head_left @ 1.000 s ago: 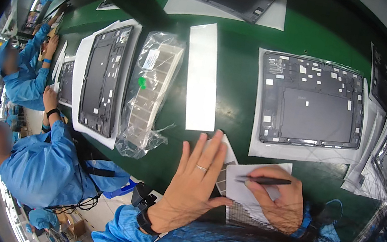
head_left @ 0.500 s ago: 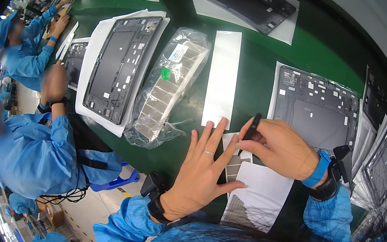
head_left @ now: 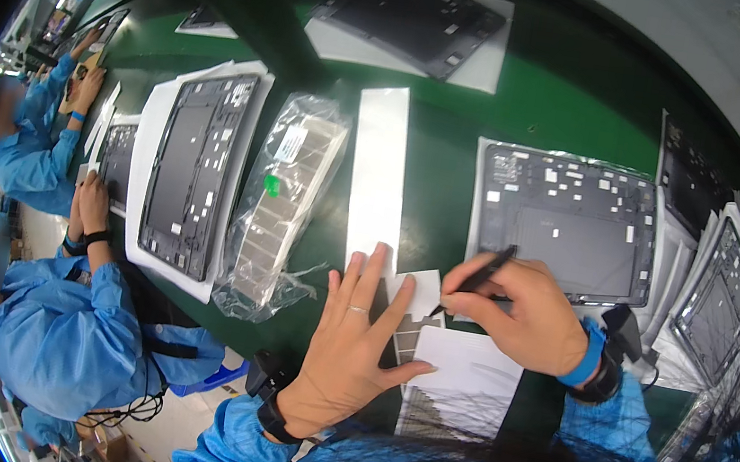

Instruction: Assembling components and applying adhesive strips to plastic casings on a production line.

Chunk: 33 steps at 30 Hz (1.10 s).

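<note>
Hands at a sticker sheet on the green bench (head_left: 542, 104)

Since half a second ago the right hand (head_left: 525, 313) has drawn back toward 3 o'clock; its fingers pinch a black pen (head_left: 475, 281), tip on a small white sheet (head_left: 418, 292). The left hand (head_left: 355, 344), at 6 o'clock, lies flat with fingers spread, holding nothing. Hair hides the sticker sheet's (head_left: 461, 388) lower edge.

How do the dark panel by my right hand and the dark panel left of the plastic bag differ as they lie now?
The right panel lies wide side across, just beyond the right hand; the left panel lies lengthwise, running away from the person, with the clear bag and a white strip between it and the hands. The right panel shows many small white patches around a plain middle; the left panel shows fewer. Both are dark, flat and rest on white sheets on the green table.
</note>
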Available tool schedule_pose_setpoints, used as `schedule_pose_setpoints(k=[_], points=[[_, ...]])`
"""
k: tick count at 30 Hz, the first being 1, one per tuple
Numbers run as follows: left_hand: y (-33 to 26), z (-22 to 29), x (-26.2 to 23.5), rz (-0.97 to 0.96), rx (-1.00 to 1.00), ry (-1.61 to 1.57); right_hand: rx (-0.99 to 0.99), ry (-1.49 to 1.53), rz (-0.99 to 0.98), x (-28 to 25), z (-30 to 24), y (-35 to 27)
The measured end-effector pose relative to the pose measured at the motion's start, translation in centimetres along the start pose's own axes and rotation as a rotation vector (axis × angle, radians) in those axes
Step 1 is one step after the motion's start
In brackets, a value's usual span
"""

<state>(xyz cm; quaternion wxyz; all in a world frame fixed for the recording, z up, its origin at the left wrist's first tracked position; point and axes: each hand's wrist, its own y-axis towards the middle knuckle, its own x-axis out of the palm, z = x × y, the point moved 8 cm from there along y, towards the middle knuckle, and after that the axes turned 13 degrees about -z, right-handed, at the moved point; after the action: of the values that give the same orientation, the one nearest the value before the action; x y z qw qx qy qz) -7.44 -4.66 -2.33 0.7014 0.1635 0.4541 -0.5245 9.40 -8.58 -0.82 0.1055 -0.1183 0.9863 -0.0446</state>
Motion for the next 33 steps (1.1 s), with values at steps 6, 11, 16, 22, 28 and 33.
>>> schedule_pose_setpoints(k=[6, 11, 16, 22, 28, 33], points=[[3.6, 4.0, -0.1, -0.040, 0.109, -0.046, -0.009, 0.390, 0.733, -4.1, 2.8, -9.1], [8.4, 8.1, 1.6, -0.043, 0.296, 0.078, 0.064, 0.050, 1.330, -9.1, 5.7, -15.0], [7.7, 6.2, 1.3, 0.002, 0.271, 0.079, 0.064, 0.108, 1.361, -9.6, 8.0, -16.0], [7.5, 8.6, -1.3, -0.121, 0.226, 0.136, 0.041, 0.339, 1.484, -8.5, 10.4, -18.3], [14.6, 14.7, 2.3, -0.126, 0.438, 0.086, 0.156, 0.235, 1.432, -9.7, 9.4, -17.3], [16.1, 15.1, 4.5, -0.150, 0.402, 0.202, 0.331, 0.083, 1.350, -10.2, 8.6, -16.5]])
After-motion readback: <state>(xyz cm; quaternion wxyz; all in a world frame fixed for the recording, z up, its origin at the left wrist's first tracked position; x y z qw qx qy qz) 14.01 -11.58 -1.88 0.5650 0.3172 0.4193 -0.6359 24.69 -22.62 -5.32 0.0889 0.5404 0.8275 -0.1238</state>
